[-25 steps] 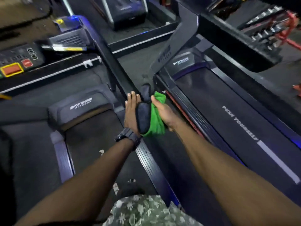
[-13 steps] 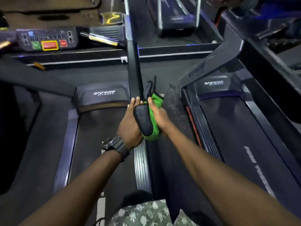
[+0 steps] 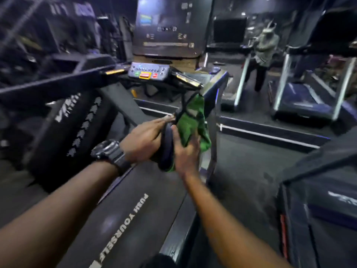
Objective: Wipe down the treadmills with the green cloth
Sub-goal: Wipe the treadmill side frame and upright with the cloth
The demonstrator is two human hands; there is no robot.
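Mid-job, no wiped surface discernible in the blur: right hand (image 3: 186, 151) grasps the green cloth (image 3: 194, 124) against a dark padded handle (image 3: 167, 149), probably the treadmill's (image 3: 123, 219), left hand (image 3: 144, 141) flat-fingered alongside; neighbouring treadmills untouched.

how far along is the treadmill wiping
Done: nothing shows which surfaces are already wiped. In hand: the right hand holds the green cloth against a dark padded part, with the left hand steadying it. Left: the belt and console are not being touched.
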